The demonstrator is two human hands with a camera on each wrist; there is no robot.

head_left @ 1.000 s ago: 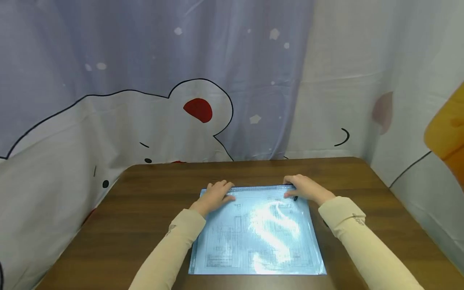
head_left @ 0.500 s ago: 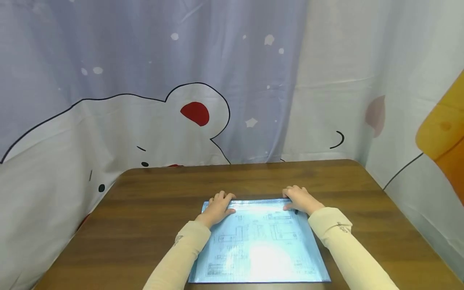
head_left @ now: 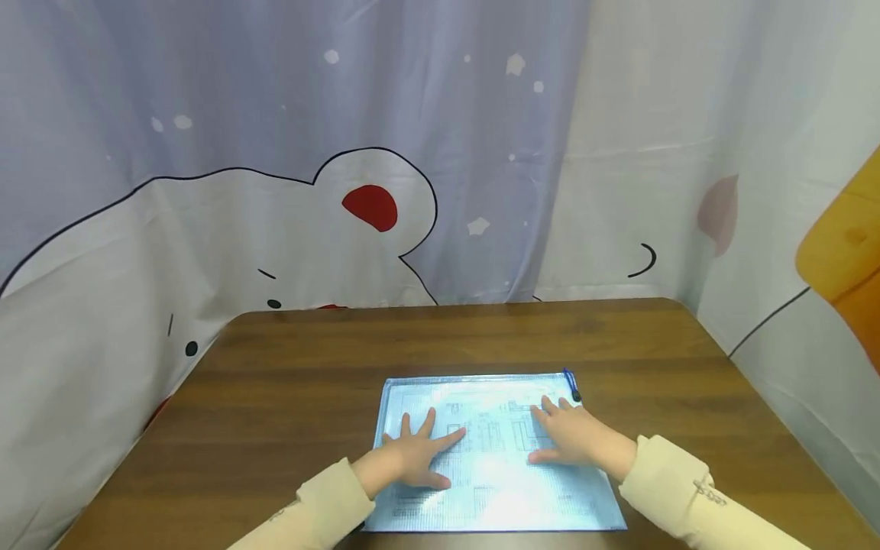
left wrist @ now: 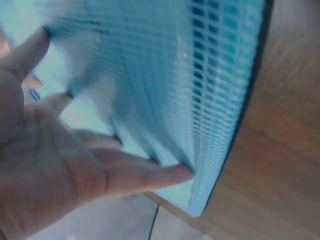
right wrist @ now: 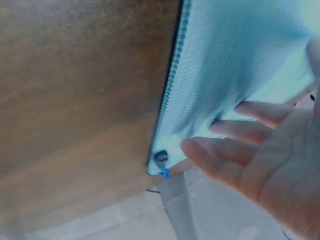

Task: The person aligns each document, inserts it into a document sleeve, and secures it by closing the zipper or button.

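A translucent blue zip pouch (head_left: 481, 489) with printed sheets inside lies flat on the brown wooden table (head_left: 289, 397). My left hand (head_left: 412, 454) rests on its left half with fingers spread and straight. My right hand (head_left: 574, 435) lies flat on its right half. The zip slider with a blue pull (head_left: 572, 386) sits at the pouch's far right corner, just beyond my right fingertips. In the left wrist view my left hand (left wrist: 75, 165) touches the blue pouch (left wrist: 200, 90). In the right wrist view my right hand (right wrist: 265, 150) hovers close over the pouch (right wrist: 235, 65) near the slider (right wrist: 161, 159).
A cartoon-printed curtain (head_left: 309, 168) hangs close behind the table and wraps round both sides. The table's far edge (head_left: 447, 305) meets it. An orange shape (head_left: 842, 252) shows at the right.
Both hands have drawn back from the pouch's far zip edge toward me and flattened on its middle. The slider at the far right corner is now uncovered.
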